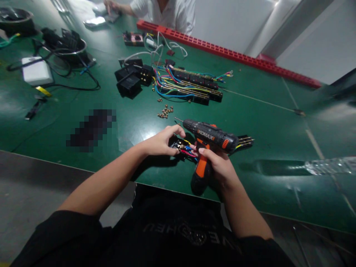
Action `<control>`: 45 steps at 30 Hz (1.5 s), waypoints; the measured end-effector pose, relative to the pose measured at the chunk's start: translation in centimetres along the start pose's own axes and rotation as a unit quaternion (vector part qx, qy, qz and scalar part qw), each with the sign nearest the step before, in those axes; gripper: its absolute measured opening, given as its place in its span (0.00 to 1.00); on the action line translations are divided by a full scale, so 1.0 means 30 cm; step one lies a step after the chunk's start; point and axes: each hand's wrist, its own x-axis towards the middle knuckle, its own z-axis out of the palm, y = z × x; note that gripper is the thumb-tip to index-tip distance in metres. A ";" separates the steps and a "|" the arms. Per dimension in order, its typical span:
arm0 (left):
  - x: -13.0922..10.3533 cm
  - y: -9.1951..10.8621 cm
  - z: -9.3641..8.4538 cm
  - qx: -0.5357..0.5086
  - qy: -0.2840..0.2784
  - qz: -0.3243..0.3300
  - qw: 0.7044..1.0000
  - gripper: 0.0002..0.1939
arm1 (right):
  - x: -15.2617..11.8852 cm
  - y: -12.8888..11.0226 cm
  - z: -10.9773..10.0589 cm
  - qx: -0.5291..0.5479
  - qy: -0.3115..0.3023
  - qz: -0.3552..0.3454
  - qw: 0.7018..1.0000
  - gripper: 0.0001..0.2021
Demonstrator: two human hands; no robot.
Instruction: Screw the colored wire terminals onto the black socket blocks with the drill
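My right hand [218,163] is wrapped round the grip of a black and orange power drill [210,135], whose thin bit points left. Bent round a small black terminal block [179,146], my left hand [164,141] has its thumb and fingers on either side of it. Yellow, blue and red wires [189,151] run from the block toward the drill grip, where the right fingertips are close to them. Behind the drill, a black strip with brass-coloured rods [244,141] sticks out to the right. Small brass screws [165,112] lie loose beyond my left hand.
Wired black strips [189,83] and black housings [129,79] lie farther back on the green table [267,122]. A red slotted rail [222,50] lines the far edge. Bowls [68,48], a white box [36,70] and cables are left. Another person [178,15] sits opposite.
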 end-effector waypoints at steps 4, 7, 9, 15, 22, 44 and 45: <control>-0.006 0.002 0.004 0.053 0.009 0.027 0.998 0.24 | -0.001 0.000 0.007 0.016 0.006 0.002 1.000 0.24; -0.009 0.008 0.009 0.085 0.013 0.043 0.995 0.22 | -0.002 0.000 0.011 0.026 0.008 0.005 1.000 0.24; -0.012 0.012 0.010 0.098 0.013 0.042 0.994 0.21 | -0.002 -0.001 0.012 0.027 0.010 0.005 1.000 0.25; -0.016 0.020 0.010 0.130 0.006 0.059 0.990 0.17 | -0.001 -0.006 0.013 0.009 0.005 -0.001 1.000 0.29; -0.015 0.020 0.012 0.129 -0.002 0.059 0.990 0.15 | -0.007 0.000 0.015 -0.022 0.012 -0.015 1.000 0.26; -0.024 0.018 0.020 0.155 0.012 0.083 0.984 0.13 | -0.043 0.014 0.015 -0.085 -0.007 -0.047 0.995 0.20; -0.024 0.017 0.021 0.153 0.012 0.081 0.985 0.13 | -0.042 0.012 0.016 -0.085 -0.007 -0.049 0.995 0.20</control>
